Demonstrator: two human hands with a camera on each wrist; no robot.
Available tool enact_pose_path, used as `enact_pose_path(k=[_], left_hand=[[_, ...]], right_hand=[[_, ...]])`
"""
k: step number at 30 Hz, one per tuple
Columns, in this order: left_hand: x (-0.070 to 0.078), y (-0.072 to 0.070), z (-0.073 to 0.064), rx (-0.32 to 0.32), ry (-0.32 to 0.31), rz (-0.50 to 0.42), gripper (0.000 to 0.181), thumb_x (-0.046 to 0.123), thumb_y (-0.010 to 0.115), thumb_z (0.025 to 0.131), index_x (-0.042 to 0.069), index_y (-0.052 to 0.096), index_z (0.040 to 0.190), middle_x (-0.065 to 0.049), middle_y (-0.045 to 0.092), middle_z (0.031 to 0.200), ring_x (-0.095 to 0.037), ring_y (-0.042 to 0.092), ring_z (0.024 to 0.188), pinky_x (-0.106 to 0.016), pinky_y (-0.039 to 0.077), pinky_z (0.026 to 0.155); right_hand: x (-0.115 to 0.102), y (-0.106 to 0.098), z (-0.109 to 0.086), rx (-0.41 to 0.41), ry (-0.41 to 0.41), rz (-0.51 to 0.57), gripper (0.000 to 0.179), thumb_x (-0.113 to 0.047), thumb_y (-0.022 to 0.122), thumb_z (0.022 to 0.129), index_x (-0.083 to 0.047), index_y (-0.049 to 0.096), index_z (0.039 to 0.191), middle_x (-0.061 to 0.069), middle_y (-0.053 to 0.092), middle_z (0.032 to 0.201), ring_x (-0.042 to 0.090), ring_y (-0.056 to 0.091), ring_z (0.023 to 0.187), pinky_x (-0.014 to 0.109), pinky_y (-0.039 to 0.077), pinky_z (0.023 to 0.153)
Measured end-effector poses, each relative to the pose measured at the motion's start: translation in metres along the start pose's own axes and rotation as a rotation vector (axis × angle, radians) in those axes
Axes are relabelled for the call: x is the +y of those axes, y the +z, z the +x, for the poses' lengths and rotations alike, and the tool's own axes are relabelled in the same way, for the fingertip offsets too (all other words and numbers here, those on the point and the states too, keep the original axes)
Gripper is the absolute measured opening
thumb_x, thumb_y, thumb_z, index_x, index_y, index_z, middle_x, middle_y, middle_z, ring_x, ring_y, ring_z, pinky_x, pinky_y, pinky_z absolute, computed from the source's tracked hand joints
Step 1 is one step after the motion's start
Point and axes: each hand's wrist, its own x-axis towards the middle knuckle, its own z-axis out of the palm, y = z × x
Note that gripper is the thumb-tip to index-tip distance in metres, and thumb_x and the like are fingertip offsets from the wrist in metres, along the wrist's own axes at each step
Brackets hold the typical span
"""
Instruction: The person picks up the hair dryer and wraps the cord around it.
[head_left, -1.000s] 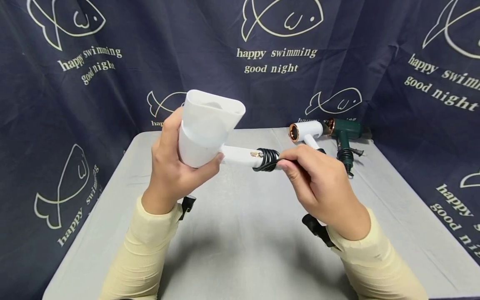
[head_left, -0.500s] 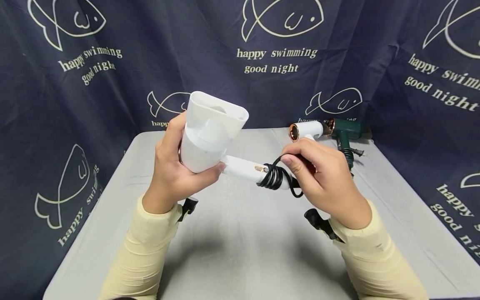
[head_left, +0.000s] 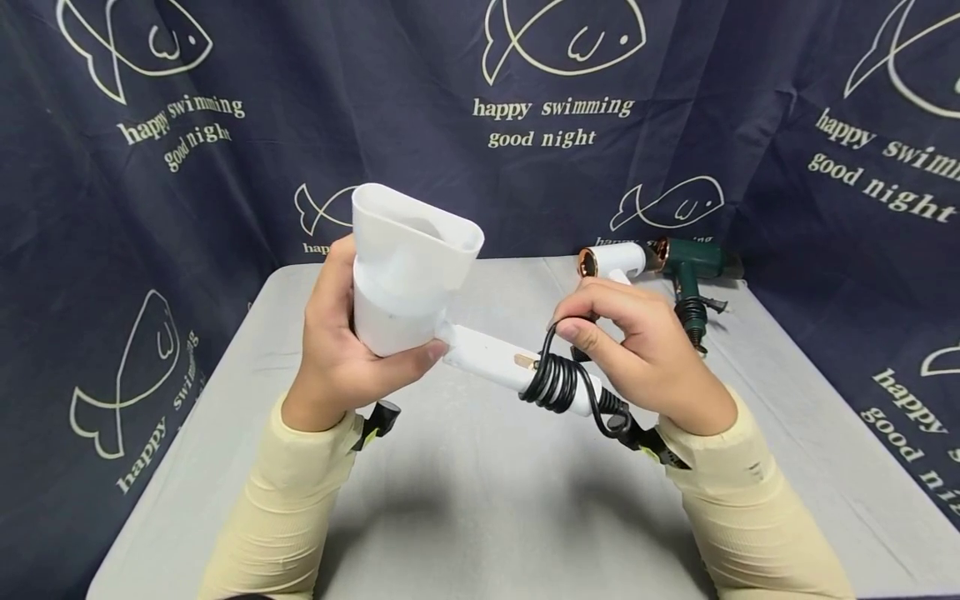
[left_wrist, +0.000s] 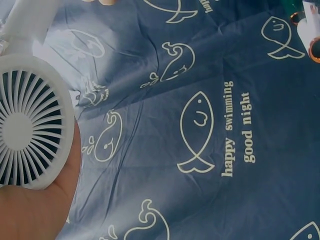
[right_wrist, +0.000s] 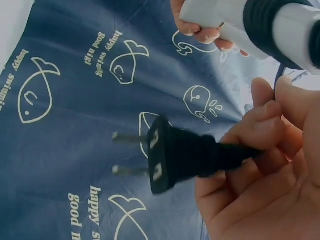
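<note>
My left hand [head_left: 330, 350] grips the barrel of a white hair dryer [head_left: 405, 275], held above the table with its wide flat nozzle facing up. In the left wrist view the slatted round back [left_wrist: 17, 131] of the dryer shows. The handle slants down to the right, several turns of black cord [head_left: 558, 385] wound round its lower part. Above the handle's end, my right hand [head_left: 645, 350] pinches the cord between thumb and index finger. A black two-pin plug [right_wrist: 182, 157] sticks out from its curled fingers in the right wrist view.
At the back right of the grey-covered table [head_left: 480, 500] lie a white hair dryer [head_left: 618, 258] with a copper rim and a dark green hair dryer [head_left: 690, 262], its cord wrapped round the handle. A navy curtain [head_left: 420, 108] with fish prints hangs behind.
The handle's end has tilted downward, and the barrel has shifted slightly left. My right hand's pinched cord has gone from close against the handle to a raised loop above it.
</note>
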Motion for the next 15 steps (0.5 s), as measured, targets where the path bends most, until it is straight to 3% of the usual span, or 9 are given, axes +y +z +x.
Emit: enact_pose_path(k=[9,13,15], left_hand=[[0.000,-0.001,0.000,0.060,-0.016,-0.057,0.078,0.002,0.082,0.059,-0.018,0.045,0.125,-0.011,0.066,0.113,-0.032,0.062,0.096,-0.040,0.051,0.083],[0.001,0.001,0.000,0.098,-0.009,-0.073,0.078,0.002,0.080,0.061,-0.017,0.043,0.126,-0.014,0.065,0.114,-0.034,0.063,0.095,-0.040,0.052,0.082],[0.001,0.002,0.001,0.117,-0.004,-0.084,0.077,0.001,0.079,0.062,-0.017,0.043,0.127,-0.015,0.064,0.114,-0.035,0.064,0.093,-0.041,0.053,0.080]], right_hand=[[0.010,0.014,-0.002,-0.088,0.134,0.247,0.023,0.009,0.055,0.099,-0.007,0.072,0.104,0.001,0.067,0.086,0.012,0.062,0.073,0.026,0.050,0.067],[0.010,0.023,-0.003,-0.108,0.173,0.322,0.019,0.001,0.052,0.104,-0.004,0.070,0.106,0.004,0.069,0.088,0.015,0.066,0.071,0.027,0.055,0.062],[0.007,0.026,-0.003,-0.117,0.183,0.302,0.017,-0.005,0.052,0.106,-0.004,0.069,0.107,0.002,0.067,0.085,0.013,0.064,0.069,0.027,0.055,0.059]])
